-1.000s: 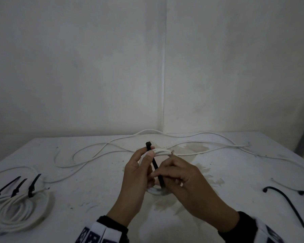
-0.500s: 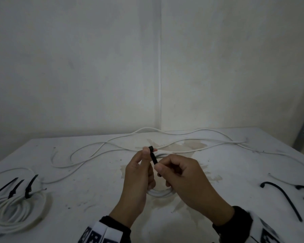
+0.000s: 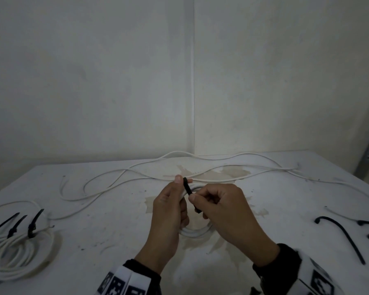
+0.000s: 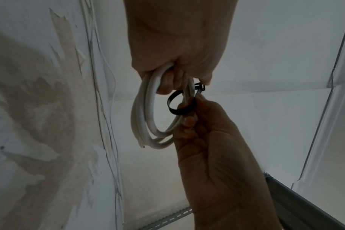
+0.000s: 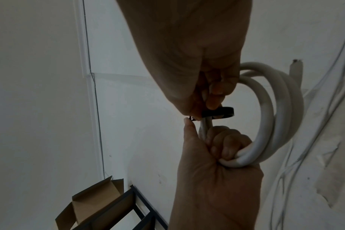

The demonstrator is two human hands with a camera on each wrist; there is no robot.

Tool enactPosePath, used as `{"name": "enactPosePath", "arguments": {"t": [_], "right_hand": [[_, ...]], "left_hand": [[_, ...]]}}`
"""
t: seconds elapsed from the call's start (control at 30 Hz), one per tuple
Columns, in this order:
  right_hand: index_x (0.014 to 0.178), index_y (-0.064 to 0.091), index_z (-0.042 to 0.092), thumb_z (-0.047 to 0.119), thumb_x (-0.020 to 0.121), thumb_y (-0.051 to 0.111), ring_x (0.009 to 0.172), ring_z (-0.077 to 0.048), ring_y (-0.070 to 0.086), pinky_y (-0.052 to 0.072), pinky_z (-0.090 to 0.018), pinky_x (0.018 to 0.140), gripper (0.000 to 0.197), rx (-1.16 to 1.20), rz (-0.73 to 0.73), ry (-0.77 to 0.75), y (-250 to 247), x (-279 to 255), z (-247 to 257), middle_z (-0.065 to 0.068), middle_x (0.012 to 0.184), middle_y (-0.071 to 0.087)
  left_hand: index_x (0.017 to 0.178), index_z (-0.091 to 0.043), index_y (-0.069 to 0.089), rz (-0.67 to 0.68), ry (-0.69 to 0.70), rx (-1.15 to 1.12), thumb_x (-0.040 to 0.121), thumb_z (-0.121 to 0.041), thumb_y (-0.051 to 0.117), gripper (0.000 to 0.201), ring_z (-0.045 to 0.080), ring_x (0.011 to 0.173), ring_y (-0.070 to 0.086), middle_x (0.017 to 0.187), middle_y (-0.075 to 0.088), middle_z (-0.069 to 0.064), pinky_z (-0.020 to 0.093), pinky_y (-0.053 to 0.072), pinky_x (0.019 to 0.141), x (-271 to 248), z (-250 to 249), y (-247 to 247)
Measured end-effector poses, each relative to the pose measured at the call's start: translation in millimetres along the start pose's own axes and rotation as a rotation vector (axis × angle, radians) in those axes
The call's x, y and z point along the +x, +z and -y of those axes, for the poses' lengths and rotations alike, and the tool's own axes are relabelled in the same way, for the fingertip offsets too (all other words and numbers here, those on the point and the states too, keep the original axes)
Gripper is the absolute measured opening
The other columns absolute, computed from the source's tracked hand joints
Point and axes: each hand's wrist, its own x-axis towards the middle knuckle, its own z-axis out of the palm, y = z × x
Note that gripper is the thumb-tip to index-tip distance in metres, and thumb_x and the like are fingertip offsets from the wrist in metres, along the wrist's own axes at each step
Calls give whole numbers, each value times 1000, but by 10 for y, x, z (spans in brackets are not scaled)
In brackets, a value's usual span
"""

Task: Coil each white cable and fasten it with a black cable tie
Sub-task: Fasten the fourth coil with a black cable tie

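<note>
Over the middle of the table my left hand [image 3: 179,188] grips a small coil of white cable [image 4: 148,116], fingers curled through its loops [image 5: 223,144]. A black cable tie [image 3: 188,188] circles one side of the coil as a loose loop [image 4: 175,109]. My right hand [image 3: 195,198] pinches the tie's strap between thumb and fingers, close to its head [image 5: 217,114]. The left thumb tip touches the tie's head. The lower part of the coil [image 3: 195,233] hangs below both hands.
Coiled white cables [image 3: 15,250] fastened with black ties lie at the table's left edge. Loose white cables [image 3: 222,167] snake across the back. Spare black ties [image 3: 345,237] lie at the right. A cardboard box [image 5: 93,202] and a dark frame stand beyond the table.
My right hand has slid up the tie toward its head, and the strap showing between the hands has grown shorter. The left hand keeps hold of the coil.
</note>
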Motion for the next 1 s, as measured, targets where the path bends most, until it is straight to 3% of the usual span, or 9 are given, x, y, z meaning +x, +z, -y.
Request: {"name": "enactPosePath", "arguments": {"t": [0.13,0.33,0.57,0.63,0.77,0.9,1.0], "right_hand": [[60,67,16,13,80,67,46,-1,52,41,-10,51,21,21,0,-5,3,13,7,10,48,59],[58,63,15,11,83,63,42,-1,49,38,-9,49,26,111,-24,18,46,17,23,6,47,57],[69,66,22,12,82,67,52,-1,56,42,-9,53,17,110,-47,-58,134,-41,42,17,54,61],[74,67,18,10,84,64,57,2,56,41,-7,55,13,27,-15,-122,134,-65,40,21,54,59],[78,69,7,5,84,63,59,3,55,40,-6,57,8,-41,-7,-204,117,-70,44,18,57,55],[71,66,21,1,81,65,58,2,58,42,-6,57,23,10,-100,-197,125,-73,19,24,57,60],[67,61,27,3,79,68,56,-2,59,43,-7,55,27,35,-193,-189,145,-53,7,17,57,63]], "left_hand": [[95,-12,66,4,31,26,93,-36,43,33,5,39,19,44,23,-9,18,22,38,14,-9,-19],[83,-14,66,35,92,130,92,-31,46,28,6,38,22,40,27,-10,19,24,39,-10,27,-50],[85,-16,67,-5,135,106,90,-33,48,26,5,36,27,41,31,-9,18,26,38,11,-42,-79],[88,-16,68,-16,141,74,90,-32,48,26,6,37,26,41,30,-8,18,26,38,6,-62,-87],[92,-16,69,-15,138,58,81,-37,52,29,5,36,25,41,29,-6,18,26,37,-34,-81,-76],[86,-14,67,17,144,73,88,-25,52,19,4,33,26,37,32,-9,16,26,36,-58,-100,-9],[87,-14,67,36,143,73,89,-23,52,18,5,34,25,38,32,-9,17,25,36,-59,-125,19]]}}
